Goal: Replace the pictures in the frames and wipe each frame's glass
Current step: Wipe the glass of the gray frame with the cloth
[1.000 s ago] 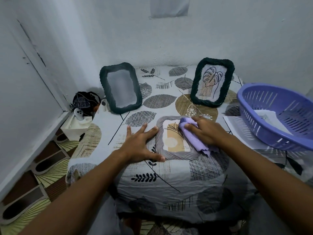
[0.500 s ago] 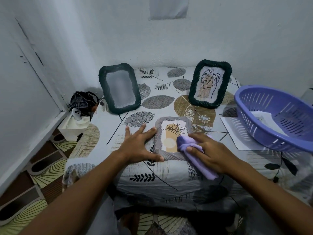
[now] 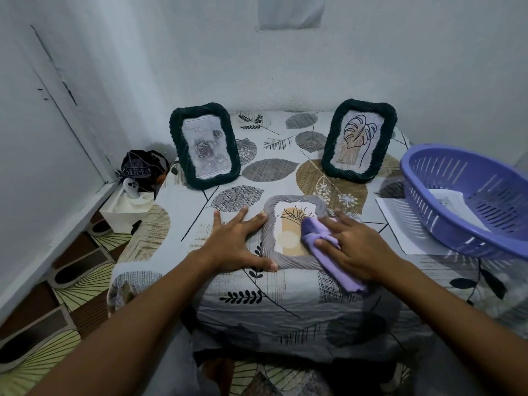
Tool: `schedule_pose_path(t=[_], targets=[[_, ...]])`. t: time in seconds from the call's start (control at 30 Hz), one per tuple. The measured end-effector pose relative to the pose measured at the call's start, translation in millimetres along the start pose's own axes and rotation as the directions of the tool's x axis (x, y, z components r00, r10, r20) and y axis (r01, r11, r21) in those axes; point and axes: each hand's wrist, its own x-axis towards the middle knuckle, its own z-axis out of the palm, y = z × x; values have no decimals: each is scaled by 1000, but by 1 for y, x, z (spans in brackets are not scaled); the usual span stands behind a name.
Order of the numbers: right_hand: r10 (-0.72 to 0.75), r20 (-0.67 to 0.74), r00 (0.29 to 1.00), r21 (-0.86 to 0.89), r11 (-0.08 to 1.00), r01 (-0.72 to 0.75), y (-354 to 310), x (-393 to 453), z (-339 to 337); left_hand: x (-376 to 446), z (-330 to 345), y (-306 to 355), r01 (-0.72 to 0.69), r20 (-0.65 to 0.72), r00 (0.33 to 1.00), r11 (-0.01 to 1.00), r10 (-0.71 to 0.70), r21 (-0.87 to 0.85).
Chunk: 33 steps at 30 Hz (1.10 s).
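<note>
1. Both hands work at the near middle of the table: the left hand (image 3: 238, 242) lies flat with fingers spread and straight, its fingertips and thumb touching the left edge of a grey frame (image 3: 291, 234); the right hand (image 3: 355, 250) presses a lilac cloth (image 3: 323, 247) onto the frame's glass, its fingers slightly bent over the bunched fabric.
2. That grey frame lies flat, face up, a rounded rectangle with a rope-like twisted border. Under its glass sits a print with a tan arch, a pale circle and a thin black line-drawn sprig.
3. Soft and folded, the cloth covers the frame's right side and trails off toward the near edge of the table.
4. Two dark green frames stand tilted back near the wall, both with the same twisted, braided border. The left green frame (image 3: 204, 145) holds a pale grey picture of roses; the right green frame (image 3: 358, 140) holds a black line drawing of a monstera leaf over a tan shape.
5. A thin tablecloth (image 3: 274, 172) printed with hatched grey, brown and olive leaves covers the table and drapes, wrinkled, over the front.
6. At the right, a lilac plastic basket (image 3: 468, 201) with slotted walls rests partly on a white sheet of paper (image 3: 400, 221); something white lies inside it.
7. On the floor at the left stand a small white box (image 3: 128, 208) and a dark patterned cap (image 3: 137, 167).
</note>
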Motion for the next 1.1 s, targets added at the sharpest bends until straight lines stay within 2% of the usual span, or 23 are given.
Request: schedule_pose_path(t=[0.07,0.17,0.27,0.33,0.47,0.57,0.63,0.73,0.87,0.93,1.0,1.1], targets=[[11,32,999,-46,999,-9,-8,17,2,-1,-1,1,0,8,1000,1000,0,-8],[-57,121,991,46,998,51,-33,32,6,-2,-3,3,0,11,1000,1000,0,-22],[-157,148,977,137,981,137,-34,17,0,-3,-4,3,0,8,1000,1000,1,-21],[-101,111,989,124,988,87,-18,3,-7,-2,-3,2,-1,6,1000,1000,2,-21],[-14,91,996,-65,998,20,-4,17,-7,-1,-2,1,-1,3,1000,1000,1,-23],[-25,139,990,-3,1000,25,-25,37,1,-1,-4,3,8,5,1000,1000,-8,-29],[-110,163,980,61,993,101,-33,35,2,-2,-5,3,9,8,1000,1000,-9,-25],[-155,184,971,87,986,141,-19,14,-4,-2,-5,3,12,15,1000,1000,-12,-21],[-79,156,985,-49,995,88,6,12,-10,-3,-6,5,17,8,1000,1000,-17,-15],[-64,128,990,-61,996,72,-1,22,-7,-3,-6,6,26,9,1000,999,-25,-27],[-67,150,986,-2,998,68,-19,29,-4,-4,-7,6,28,9,1000,999,-28,-37],[-189,170,967,116,978,170,-36,25,1,-4,-7,6,23,11,1000,999,-22,-34]])
